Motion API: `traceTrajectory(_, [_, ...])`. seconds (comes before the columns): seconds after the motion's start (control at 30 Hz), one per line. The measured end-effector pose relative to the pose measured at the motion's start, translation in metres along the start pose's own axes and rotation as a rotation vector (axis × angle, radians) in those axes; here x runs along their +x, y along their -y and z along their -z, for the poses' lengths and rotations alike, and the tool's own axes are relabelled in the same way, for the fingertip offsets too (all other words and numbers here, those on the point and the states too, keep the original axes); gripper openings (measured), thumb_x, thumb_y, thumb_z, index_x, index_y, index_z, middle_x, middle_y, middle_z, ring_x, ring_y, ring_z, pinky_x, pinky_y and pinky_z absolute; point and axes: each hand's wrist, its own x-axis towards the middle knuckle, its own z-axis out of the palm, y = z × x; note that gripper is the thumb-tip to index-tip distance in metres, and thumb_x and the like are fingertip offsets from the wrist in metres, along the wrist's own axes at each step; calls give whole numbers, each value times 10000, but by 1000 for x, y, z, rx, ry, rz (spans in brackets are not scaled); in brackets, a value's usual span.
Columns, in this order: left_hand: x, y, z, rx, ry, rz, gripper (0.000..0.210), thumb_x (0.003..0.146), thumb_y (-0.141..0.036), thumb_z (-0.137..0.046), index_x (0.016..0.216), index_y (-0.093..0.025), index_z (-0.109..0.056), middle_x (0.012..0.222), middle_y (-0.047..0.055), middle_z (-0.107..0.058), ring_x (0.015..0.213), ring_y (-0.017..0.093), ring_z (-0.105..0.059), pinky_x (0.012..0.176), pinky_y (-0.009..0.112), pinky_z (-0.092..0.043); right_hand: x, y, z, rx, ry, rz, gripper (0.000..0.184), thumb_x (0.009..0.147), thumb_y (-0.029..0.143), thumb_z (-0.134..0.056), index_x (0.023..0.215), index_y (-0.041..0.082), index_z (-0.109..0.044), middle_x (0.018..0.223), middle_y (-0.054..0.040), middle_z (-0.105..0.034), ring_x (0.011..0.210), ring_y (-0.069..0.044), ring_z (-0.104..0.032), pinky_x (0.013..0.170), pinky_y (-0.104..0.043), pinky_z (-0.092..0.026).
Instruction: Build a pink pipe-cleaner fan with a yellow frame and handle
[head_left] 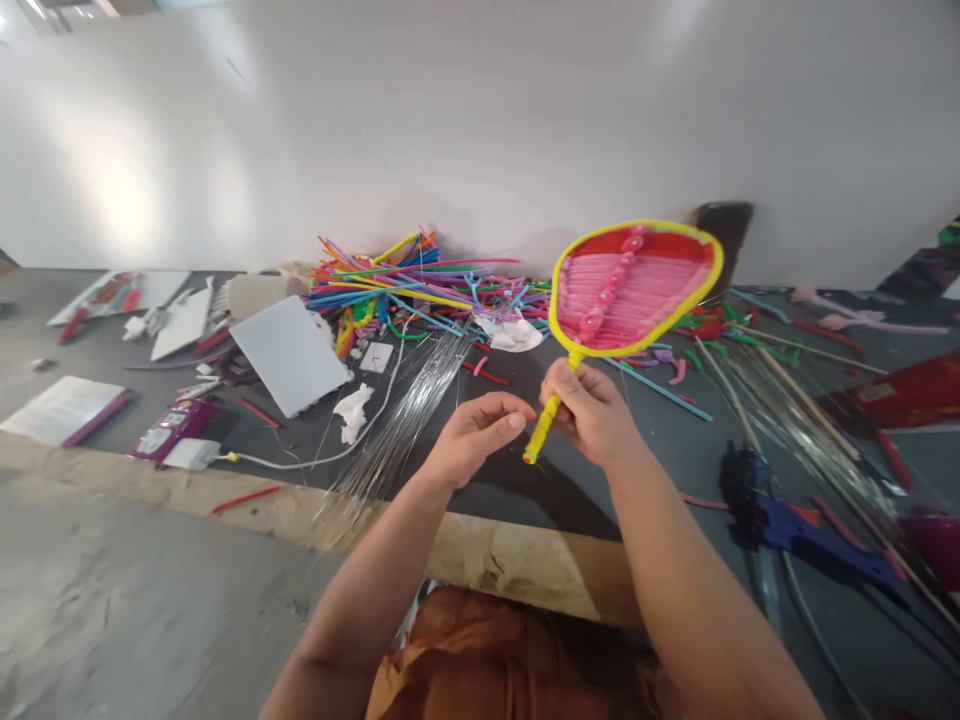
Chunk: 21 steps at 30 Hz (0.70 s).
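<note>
A hand fan (pixel 652 290) made of pipe cleaners is held up over the table, tilted to the right. Its rim and wrapped handle are yellow, its face pink with a red band, and a row of pink beads or flowers crosses it. Wrapped round the upper handle, just under the face, is my right hand (pixel 592 410). My left hand (pixel 484 430) is beside the handle's lower part, thumb and fingers slightly apart and holding nothing I can see. Its fingertips come close to the handle; whether they touch it I cannot tell.
Loose coloured pipe cleaners (pixel 405 280) are heaped at the back against a white wall (pixel 450 120). Thin silver wires (pixel 405 430) lie left of my hands. A blue glue gun (pixel 810 535) with a cord lies right; a purple device (pixel 174 425) and white card (pixel 289 355) lie left.
</note>
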Motion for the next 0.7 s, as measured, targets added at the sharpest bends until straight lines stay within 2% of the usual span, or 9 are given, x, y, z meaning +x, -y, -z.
traceTrajectory(0.13, [3, 1, -2, -6, 20, 144, 345, 655, -404, -813, 813, -128, -682, 665, -14, -585, 567, 68, -472, 559, 208, -373, -2, 1, -6, -340, -44, 46, 389, 795, 541, -645, 669, 196, -518, 502, 74, -401, 438, -68, -336, 434, -222, -265])
traceTrajectory(0.27, [4, 2, -3, -50, 0, 183, 347, 635, -421, -820, 694, -115, -667, 606, -12, -580, 537, 60, -463, 530, 202, -351, -4, 9, -12, -508, -68, 71, 387, 818, 560, -599, 732, 183, -581, 526, 55, -463, 460, -82, -396, 448, -228, -307])
traceTrajectory(0.4, [3, 2, -2, -126, -31, 200, 344, 631, -432, -820, 638, -122, -671, 604, -3, -604, 560, 66, -486, 557, 204, -359, -21, 14, -13, -533, -189, 82, 383, 890, 551, -494, 849, 186, -604, 633, 7, -594, 497, -103, -501, 482, -236, -403])
traceTrajectory(0.5, [4, 2, -4, -151, -66, 195, 325, 606, -413, -840, 616, -129, -683, 615, 2, -622, 581, 74, -507, 586, 213, -371, -48, 4, -16, -476, -297, 81, 262, 890, 460, -546, 940, 207, -592, 764, -19, -662, 587, -124, -594, 555, -250, -483])
traceTrajectory(0.6, [5, 1, -6, -181, -109, 167, 307, 594, -406, -848, 611, -140, -696, 655, 9, -647, 613, 80, -525, 627, 221, -387, -74, -14, -20, -510, -258, 107, 141, 883, 356, -585, 907, 219, -607, 797, -23, -670, 683, -146, -633, 641, -272, -513])
traceTrajectory(0.7, [5, 0, -7, -202, -128, 138, 295, 600, -404, -844, 610, -148, -698, 662, 5, -644, 626, 84, -526, 650, 228, -394, -85, -29, -22, -594, -189, 144, 103, 887, 303, -578, 913, 221, -634, 840, -34, -686, 745, -164, -644, 709, -299, -517])
